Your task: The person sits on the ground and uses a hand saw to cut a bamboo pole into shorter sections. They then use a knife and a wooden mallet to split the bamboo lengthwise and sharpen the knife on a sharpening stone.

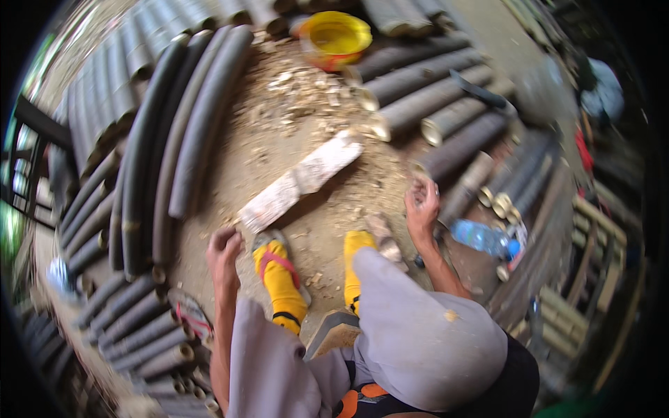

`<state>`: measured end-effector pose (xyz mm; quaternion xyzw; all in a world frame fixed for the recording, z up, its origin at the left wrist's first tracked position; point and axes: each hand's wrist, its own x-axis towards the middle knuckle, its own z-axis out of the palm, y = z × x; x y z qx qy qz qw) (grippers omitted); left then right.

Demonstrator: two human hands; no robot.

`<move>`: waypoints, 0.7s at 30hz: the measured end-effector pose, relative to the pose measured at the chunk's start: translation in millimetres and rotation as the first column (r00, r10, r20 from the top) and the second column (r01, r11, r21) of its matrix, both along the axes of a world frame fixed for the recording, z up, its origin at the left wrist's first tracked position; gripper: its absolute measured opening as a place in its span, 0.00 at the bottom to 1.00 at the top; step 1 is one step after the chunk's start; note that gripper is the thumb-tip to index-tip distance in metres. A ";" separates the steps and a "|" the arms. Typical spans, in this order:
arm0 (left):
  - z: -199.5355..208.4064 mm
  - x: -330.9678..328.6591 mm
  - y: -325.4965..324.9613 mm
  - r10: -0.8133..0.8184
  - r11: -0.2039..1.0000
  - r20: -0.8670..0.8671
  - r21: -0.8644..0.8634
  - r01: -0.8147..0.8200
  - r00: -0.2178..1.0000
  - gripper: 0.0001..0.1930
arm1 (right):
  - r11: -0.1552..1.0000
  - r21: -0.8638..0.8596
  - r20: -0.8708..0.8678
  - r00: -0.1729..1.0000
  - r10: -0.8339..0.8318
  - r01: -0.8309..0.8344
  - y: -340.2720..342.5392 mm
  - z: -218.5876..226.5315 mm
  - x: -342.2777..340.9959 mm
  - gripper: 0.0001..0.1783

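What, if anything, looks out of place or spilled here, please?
Pale chips lie strewn untidily beyond the whitish board. A blue-capped plastic bottle lies on its side near the right hand, rather than standing upright.

From the head, one fisheye view (corners black) faces down, close over grey-trousered knees point(432, 338), toward brown dirt floor point(272, 164).

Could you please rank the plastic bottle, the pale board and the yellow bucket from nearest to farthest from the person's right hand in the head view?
From the right hand:
1. Plastic bottle, to its right and slightly lower in the picture.
2. Pale board, to its left.
3. Yellow bucket, ahead and leftward, beyond the board.
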<state>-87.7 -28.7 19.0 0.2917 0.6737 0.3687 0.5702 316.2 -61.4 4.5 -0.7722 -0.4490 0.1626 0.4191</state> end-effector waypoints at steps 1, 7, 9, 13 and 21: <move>-5.2 -11.2 16.6 -0.036 0.994 -0.151 0.096 0.051 0.988 0.21 | 0.996 -0.041 -0.028 0.997 0.072 -0.073 -1.8 -1.2 -12.5 0.19; -27.2 -76.2 92.9 0.068 0.938 -0.935 0.179 0.298 0.349 0.37 | 0.894 -0.173 -0.216 0.901 0.376 -0.414 4.8 -4.4 -74.6 0.19; -30.8 -87.2 106.5 -0.121 0.966 -0.905 -0.013 0.258 0.408 0.42 | 0.881 -0.200 -0.302 0.883 0.361 -0.428 2.8 -5.7 -81.0 0.18; -37.0 -75.1 120.8 -0.345 0.902 -0.919 -0.270 0.336 0.189 0.41 | 0.871 -0.261 -0.341 0.884 0.320 -0.416 -6.9 -14.9 -70.6 0.17; -9.9 -49.9 122.2 -0.441 0.864 -0.789 -0.245 0.439 0.428 0.42 | 0.859 -0.258 -0.372 0.866 0.334 -0.441 -3.2 -10.9 -75.0 0.16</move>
